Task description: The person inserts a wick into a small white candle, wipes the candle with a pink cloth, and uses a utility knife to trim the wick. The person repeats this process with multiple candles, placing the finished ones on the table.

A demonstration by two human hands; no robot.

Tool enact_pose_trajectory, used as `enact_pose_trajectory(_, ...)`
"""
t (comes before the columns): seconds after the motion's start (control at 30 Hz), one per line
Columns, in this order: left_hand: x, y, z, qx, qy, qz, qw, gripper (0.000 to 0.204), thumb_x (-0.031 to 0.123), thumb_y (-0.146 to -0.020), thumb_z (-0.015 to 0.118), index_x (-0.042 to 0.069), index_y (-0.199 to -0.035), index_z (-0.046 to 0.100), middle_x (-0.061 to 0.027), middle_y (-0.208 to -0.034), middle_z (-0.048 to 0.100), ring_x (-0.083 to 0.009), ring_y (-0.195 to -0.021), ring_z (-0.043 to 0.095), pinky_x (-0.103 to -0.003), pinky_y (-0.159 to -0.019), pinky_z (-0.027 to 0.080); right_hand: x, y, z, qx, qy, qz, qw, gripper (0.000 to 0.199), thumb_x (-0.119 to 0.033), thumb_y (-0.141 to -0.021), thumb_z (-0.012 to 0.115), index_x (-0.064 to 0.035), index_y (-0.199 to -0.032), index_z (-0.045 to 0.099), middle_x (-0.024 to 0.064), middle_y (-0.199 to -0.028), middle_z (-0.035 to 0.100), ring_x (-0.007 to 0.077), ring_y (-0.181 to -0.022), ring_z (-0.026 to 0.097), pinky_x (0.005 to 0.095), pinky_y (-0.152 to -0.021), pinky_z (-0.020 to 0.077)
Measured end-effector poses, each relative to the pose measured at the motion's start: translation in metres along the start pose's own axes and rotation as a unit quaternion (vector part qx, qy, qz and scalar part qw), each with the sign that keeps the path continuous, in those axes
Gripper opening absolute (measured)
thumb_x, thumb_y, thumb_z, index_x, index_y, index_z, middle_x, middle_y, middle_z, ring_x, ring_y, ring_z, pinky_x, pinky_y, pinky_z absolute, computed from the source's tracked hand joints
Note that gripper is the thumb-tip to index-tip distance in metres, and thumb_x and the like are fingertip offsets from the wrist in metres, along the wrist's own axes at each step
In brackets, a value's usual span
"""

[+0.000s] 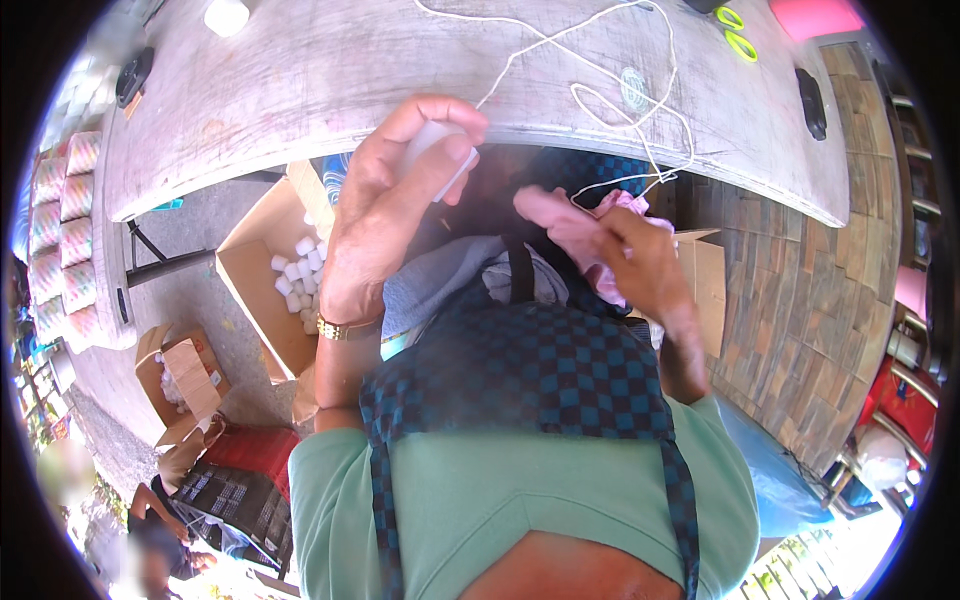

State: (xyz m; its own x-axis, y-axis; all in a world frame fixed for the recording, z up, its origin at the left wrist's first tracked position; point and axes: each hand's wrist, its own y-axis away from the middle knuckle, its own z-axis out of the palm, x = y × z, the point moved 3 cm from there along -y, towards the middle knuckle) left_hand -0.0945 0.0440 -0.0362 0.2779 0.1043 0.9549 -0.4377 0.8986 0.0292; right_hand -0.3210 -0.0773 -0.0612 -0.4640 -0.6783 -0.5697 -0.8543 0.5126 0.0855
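Left hand (375, 215) had its fingers (425, 115) clamped on a small white spool (440, 160) just below the tabletop (330, 80) edge, while the right hand (640, 265) gripped pink cloth (625, 205) with white string (600, 70) trailing up.

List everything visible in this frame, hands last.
table: one, grey, weathered, across the top
string: one, white, looping over the table to the right hand
scissors: one pair, yellow-green handles, table's far right
cardboard box: one, brown, open, below the table at left
small white pieces: many, white, inside that box
apron: one, blue-and-black check, over a green shirt
watch: one, gold, left wrist
left hand: holds a small white piece
right hand: holds pink cloth
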Motion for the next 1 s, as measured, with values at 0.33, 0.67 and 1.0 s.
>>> enact_pose_trajectory(0.33,0.006,0.001,0.006,0.009,0.018,0.023,1.000,0.018,0.017,-0.093,0.061,0.004,-0.106,0.062,-0.0020,-0.092,0.060,-0.0085,-0.068,0.048,-0.024,-0.074,0.045,0.021,0.056,-0.103,0.496,-0.580,0.125,0.634,0.028,-0.017,-0.093,0.056,-0.0001,-0.116,0.057,0.0132,-0.101,0.062,0.0239,-0.084,0.061,0.0330,-0.068,0.0533)
enact_pose_trajectory(0.67,0.014,0.009,0.013,-0.034,0.097,-0.003,0.995,0.046,0.027,-0.089,0.060,0.001,-0.124,0.048,-0.0120,-0.109,0.053,-0.0122,-0.069,0.052,-0.044,-0.095,0.050,-0.022,0.014,-0.013,0.193,-0.467,0.047,0.862,0.028,-0.017,-0.093,0.057,0.0000,-0.115,0.057,0.0131,-0.100,0.062,0.0237,-0.083,0.061,0.0329,-0.067,0.0531)
enact_pose_trajectory(1.0,0.012,0.036,0.029,-0.160,0.203,-0.090,0.962,0.070,0.050,-0.086,0.064,0.002,-0.129,0.036,-0.0213,-0.101,0.061,-0.0216,-0.060,0.065,-0.041,-0.077,0.060,-0.061,-0.050,0.028,0.091,-0.484,0.011,0.870,0.028,-0.017,-0.093,0.057,0.0001,-0.115,0.057,0.0130,-0.099,0.062,0.0235,-0.081,0.061,0.0327,-0.066,0.0529)
